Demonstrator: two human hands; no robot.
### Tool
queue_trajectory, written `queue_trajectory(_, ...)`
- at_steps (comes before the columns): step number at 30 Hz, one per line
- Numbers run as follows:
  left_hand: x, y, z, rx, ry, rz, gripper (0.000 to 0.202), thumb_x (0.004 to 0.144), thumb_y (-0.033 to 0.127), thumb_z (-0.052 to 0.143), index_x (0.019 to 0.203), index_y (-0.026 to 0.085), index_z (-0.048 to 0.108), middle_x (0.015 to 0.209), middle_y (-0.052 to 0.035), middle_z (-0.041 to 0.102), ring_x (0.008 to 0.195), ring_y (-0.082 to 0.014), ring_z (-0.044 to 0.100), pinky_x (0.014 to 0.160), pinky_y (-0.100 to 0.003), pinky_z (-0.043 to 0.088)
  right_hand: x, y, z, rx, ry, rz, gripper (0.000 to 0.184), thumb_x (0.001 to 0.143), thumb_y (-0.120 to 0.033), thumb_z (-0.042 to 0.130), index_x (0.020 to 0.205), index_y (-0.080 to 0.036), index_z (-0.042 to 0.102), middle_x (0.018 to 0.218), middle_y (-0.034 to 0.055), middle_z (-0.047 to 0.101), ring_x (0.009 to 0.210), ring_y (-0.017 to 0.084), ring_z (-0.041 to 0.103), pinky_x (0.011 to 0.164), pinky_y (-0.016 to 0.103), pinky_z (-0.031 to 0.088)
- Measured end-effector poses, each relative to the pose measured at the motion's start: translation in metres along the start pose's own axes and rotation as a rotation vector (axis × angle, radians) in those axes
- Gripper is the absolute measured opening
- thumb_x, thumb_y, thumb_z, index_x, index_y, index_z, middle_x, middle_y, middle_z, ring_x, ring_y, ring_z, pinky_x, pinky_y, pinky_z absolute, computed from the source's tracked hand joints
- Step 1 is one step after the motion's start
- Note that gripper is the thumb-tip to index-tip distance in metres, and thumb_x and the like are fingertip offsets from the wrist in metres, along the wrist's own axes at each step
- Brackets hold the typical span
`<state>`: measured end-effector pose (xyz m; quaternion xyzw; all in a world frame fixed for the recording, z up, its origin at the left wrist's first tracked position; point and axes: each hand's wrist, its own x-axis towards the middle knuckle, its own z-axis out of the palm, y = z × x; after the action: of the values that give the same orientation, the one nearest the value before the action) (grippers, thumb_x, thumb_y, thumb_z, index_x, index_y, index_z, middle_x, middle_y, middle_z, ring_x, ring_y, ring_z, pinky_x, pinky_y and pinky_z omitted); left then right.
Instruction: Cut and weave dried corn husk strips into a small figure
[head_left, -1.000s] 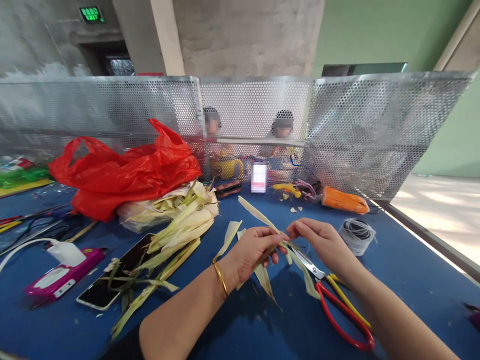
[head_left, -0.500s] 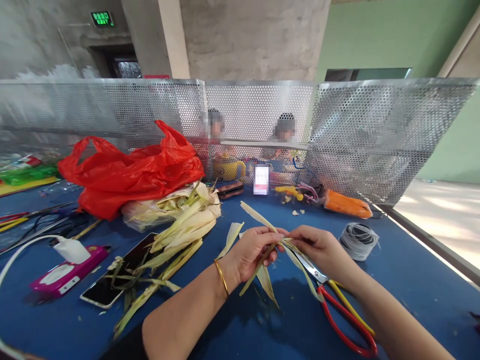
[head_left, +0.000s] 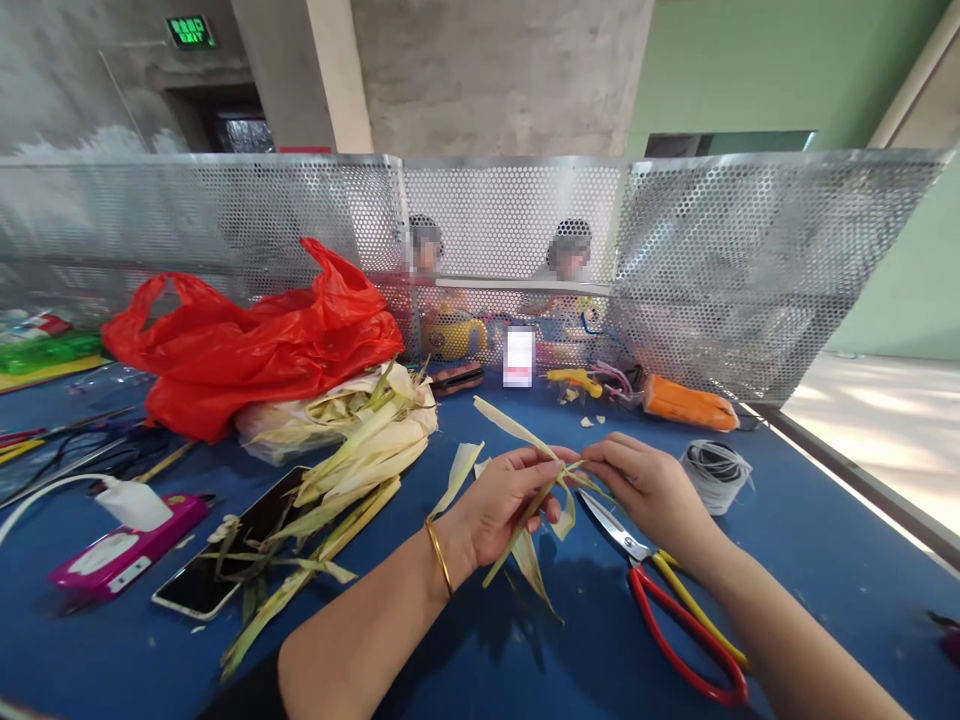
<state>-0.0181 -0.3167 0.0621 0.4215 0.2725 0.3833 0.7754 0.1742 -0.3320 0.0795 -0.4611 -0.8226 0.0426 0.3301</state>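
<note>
Left hand (head_left: 502, 505): thumb pressed against the fingers, pinching pale corn husk strips (head_left: 511, 424) where they cross; other fingers curled in underneath. Right hand (head_left: 651, 485): thumb and index closed at the tips on a thin strand end just beside that crossing; remaining fingers bent, can't tell if they touch anything. Both sets of fingertips near each other, husk work between them above the blue table (head_left: 585, 670). One strip end sticks up and away, others hang below the left hand, one looped between the hands. Scissors (head_left: 634, 548) lie on the table, blades pointing at the hands, red handle near the right forearm; a yellow handle (head_left: 694, 603) sits alongside, partly under that forearm. Containers: clear plastic bag (head_left: 274, 432) at left, crumpled, more husk showing in it, and a husk bundle (head_left: 379, 440) spilling out in front, ends lying over a dark-screened phone (head_left: 199, 575). Red plastic bag (head_left: 255, 340) slumped behind and partly over the clear one; contents hidden. Orange packet (head_left: 690, 402) by the perforated screen (head_left: 517, 220), can't see inside. Yellow mug-like vessel (head_left: 452, 340) shows through the screen, contents not visible. Coil of grey wire (head_left: 716, 476) stands just beyond the right hand.
</note>
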Motion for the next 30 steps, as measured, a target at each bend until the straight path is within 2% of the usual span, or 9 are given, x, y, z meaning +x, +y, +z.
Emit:
queue_trajectory(4, -0.0004, -0.0025, 0.0001, -0.045, -0.022, -0.011, 0.021, 0.079, 0.026, 0.068, 0.096, 0.014, 0.067, 0.096, -0.01, 0.07, 0.051, -0.0073, 0.059, 0.038, -0.016, 0.033, 0.0003, 0.0001, 0.0004, -0.008, -0.013, -0.032, 0.025, 0.094, -0.028, 0.044, 0.088, -0.022, 0.067, 0.082, 0.004, 0.066, 0.074, 0.015, 0.062, 0.065, 0.024, 0.047)
queue_trajectory(9, 0.0, -0.0044, -0.0001, -0.03, -0.003, -0.014, 0.02, 0.079, 0.027, 0.068, 0.091, 0.011, 0.069, 0.096, -0.0135, 0.071, 0.049, -0.0064, 0.056, 0.037, -0.015, 0.03, 0.0007, -0.0018, -0.0009, -0.078, 0.029, -0.06, 0.025, 0.094, -0.027, 0.045, 0.089, -0.021, 0.069, 0.083, 0.0046, 0.067, 0.075, 0.015, 0.063, 0.065, 0.024, 0.047)
queue_trajectory(15, 0.0004, -0.004, 0.0037, -0.035, 0.098, 0.009, 0.017, 0.077, 0.026, 0.069, 0.085, 0.011, 0.069, 0.09, -0.0108, 0.071, 0.044, -0.0031, 0.049, 0.036, -0.015, 0.027, -0.0021, 0.0002, -0.0004, -0.286, 0.094, -0.128, 0.029, 0.095, -0.025, 0.041, 0.091, -0.02, 0.07, 0.083, 0.0068, 0.068, 0.076, 0.017, 0.062, 0.068, 0.025, 0.044)
queue_trajectory(20, 0.0008, -0.003, 0.0059, -0.023, 0.182, 0.016, 0.018, 0.073, 0.026, 0.072, 0.083, 0.012, 0.068, 0.079, -0.0068, 0.07, 0.042, -0.0032, 0.047, 0.036, -0.016, 0.024, -0.0032, 0.0009, 0.0, -0.352, 0.159, -0.143, 0.028, 0.094, -0.021, 0.043, 0.09, -0.021, 0.07, 0.084, 0.0069, 0.069, 0.076, 0.017, 0.061, 0.069, 0.027, 0.042)
queue_trajectory(26, -0.0021, -0.0022, 0.0045, 0.069, 0.161, -0.064, 0.018, 0.073, 0.025, 0.072, 0.083, 0.011, 0.069, 0.081, -0.0088, 0.071, 0.044, -0.0024, 0.046, 0.037, -0.016, 0.022, -0.0035, -0.0001, -0.001, -0.465, 0.2, -0.179, 0.027, 0.093, -0.018, 0.044, 0.09, -0.021, 0.071, 0.085, 0.006, 0.069, 0.072, 0.017, 0.059, 0.066, 0.028, 0.038)
queue_trajectory(30, -0.0043, 0.0004, 0.0048, 0.161, 0.124, -0.066, 0.021, 0.074, 0.031, 0.071, 0.082, 0.011, 0.071, 0.081, -0.0086, 0.07, 0.046, -0.0041, 0.05, 0.038, -0.017, 0.023, -0.0026, 0.0025, 0.0007, -0.505, 0.198, -0.199, 0.027, 0.094, -0.017, 0.044, 0.091, -0.022, 0.07, 0.086, 0.0052, 0.07, 0.073, 0.016, 0.059, 0.069, 0.029, 0.037)
